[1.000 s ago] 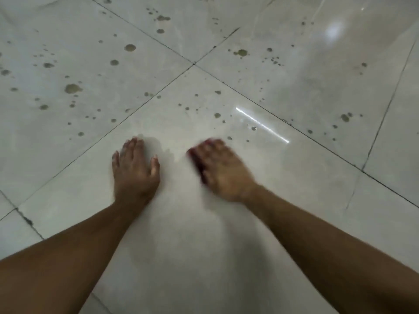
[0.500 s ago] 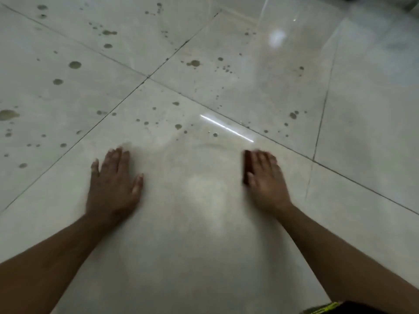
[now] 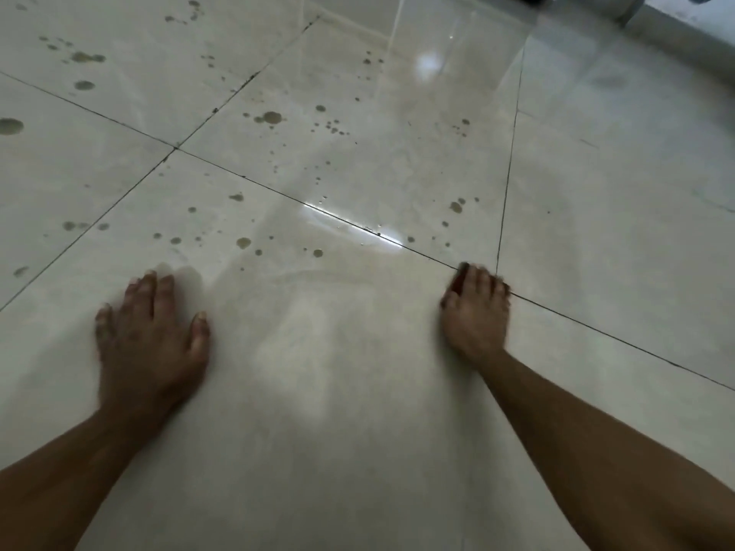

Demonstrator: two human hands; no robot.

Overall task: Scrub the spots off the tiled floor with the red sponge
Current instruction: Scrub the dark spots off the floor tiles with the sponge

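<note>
My right hand (image 3: 475,312) presses flat on the red sponge (image 3: 457,277), of which only a dark sliver shows at the fingers' left edge, on a grout line of the pale tiled floor (image 3: 358,391). My left hand (image 3: 149,336) lies flat on the tile, fingers spread, holding nothing. Brownish spots (image 3: 243,243) dot the tile just beyond and between the hands, and more spots (image 3: 270,118) are scattered farther off. The tile between the hands looks wet and smeared.
Dark grout lines (image 3: 507,184) cross the floor. A grey wall base or step (image 3: 676,25) runs along the top right corner. Bright light glare (image 3: 358,228) reflects off the wet floor ahead.
My right hand has swept the sponge rightward, from beside the left hand to the grout line at right. The view has shifted right too. My left hand stays planted.
</note>
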